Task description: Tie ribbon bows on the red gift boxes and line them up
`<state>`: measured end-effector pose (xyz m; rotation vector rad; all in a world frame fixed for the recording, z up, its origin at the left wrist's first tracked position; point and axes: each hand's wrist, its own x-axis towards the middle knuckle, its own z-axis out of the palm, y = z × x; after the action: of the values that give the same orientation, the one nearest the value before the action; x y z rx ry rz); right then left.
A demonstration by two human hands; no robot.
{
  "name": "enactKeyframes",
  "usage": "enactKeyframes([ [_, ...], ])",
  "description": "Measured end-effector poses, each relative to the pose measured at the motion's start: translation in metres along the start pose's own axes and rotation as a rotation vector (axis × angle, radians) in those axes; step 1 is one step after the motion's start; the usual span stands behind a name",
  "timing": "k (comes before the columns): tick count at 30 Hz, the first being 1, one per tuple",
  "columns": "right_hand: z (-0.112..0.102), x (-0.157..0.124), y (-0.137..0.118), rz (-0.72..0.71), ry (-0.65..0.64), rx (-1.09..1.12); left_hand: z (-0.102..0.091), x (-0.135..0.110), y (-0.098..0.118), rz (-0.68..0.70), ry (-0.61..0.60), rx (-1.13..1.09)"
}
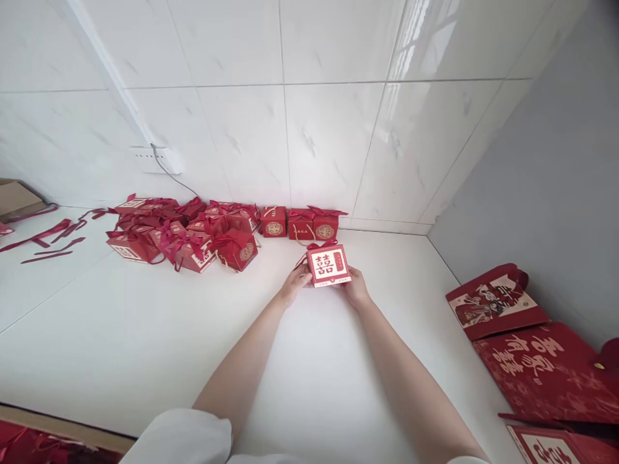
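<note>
Between my two hands is a small red gift box [329,265] with a white panel of red characters facing me and a red ribbon on its top. My left hand [294,285] grips its left side, thumb at the lower corner. On the right side, my right hand [356,289] closes around the edge, its fingers partly hidden behind the box. Just beyond stand finished-looking red boxes with ribbons, among them a pair [313,224] and a single box with a gold cord [274,222].
A cluster of ribboned red boxes [178,235] lies against the tiled wall at left. Loose ribbon strips [53,240] and a cardboard box [19,201] are farther left. Red gift bags [541,361] lie along the right wall. A socket [155,160] with a cable is on the wall.
</note>
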<state>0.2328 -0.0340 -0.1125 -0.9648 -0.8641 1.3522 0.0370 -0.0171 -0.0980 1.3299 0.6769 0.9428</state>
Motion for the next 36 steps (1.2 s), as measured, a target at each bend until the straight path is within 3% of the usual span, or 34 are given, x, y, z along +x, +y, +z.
enactKeyframes([
  [3,0.003,0.001,0.0,0.005,0.014,0.0,-0.004,0.006,-0.005,-0.001,0.117,-0.063],
  [6,0.003,0.0,-0.002,0.017,0.01,0.032,-0.001,0.008,-0.005,0.017,0.143,-0.09],
  [11,0.002,-0.009,-0.004,0.057,-0.252,0.185,0.008,0.007,-0.001,0.019,0.291,-0.109],
  [17,0.004,-0.02,-0.009,0.062,-0.549,0.155,0.009,0.007,0.002,-0.014,0.445,-0.148],
  [19,0.007,-0.019,-0.011,0.072,-0.504,0.185,0.007,0.008,0.002,-0.013,0.433,-0.146],
  [21,0.009,-0.015,-0.013,0.106,-0.369,0.276,0.005,0.008,0.001,-0.003,0.395,-0.136],
  [25,0.006,-0.007,-0.02,0.212,-0.151,0.473,0.007,0.005,0.004,0.033,0.228,0.011],
  [29,0.004,-0.005,-0.027,0.259,-0.136,0.579,0.013,0.001,0.007,0.056,0.09,0.151],
  [36,0.009,-0.008,-0.029,0.224,-0.186,0.534,0.012,0.002,0.008,0.02,0.105,0.159],
])
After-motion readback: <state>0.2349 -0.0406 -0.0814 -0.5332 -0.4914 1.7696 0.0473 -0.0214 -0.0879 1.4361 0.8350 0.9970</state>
